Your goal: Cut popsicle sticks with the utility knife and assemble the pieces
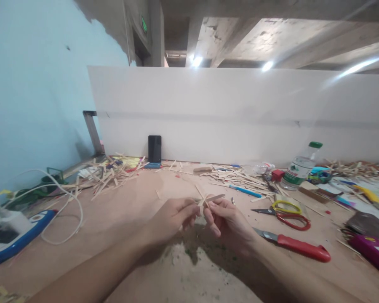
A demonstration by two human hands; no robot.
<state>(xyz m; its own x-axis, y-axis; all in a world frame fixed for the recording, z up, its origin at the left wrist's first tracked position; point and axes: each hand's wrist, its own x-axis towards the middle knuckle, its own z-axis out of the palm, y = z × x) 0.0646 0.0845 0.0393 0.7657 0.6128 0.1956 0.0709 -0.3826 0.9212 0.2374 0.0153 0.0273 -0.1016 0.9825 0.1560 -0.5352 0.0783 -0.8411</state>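
Held up over the near part of the table are a few thin wooden sticks (203,198) that cross each other. My left hand (173,215) pinches them from the left with thumb and fingertips. From the right, my right hand (225,215) grips the same sticks between thumb and index finger, its other fingers curled below. The two hands nearly meet at the crossing. How the sticks are joined is too small to make out. Scissors (286,212) with yellow and red handles lie right of my right hand, and a red-handled knife (298,247) lies closer to me.
Loose sticks (240,179) are strewn along the back, with a blue pen (244,191) among them. A phone (154,148) leans on the white partition (208,109). At right stands a water bottle (298,168); at left, a power strip (22,235) with a white cable (78,210).
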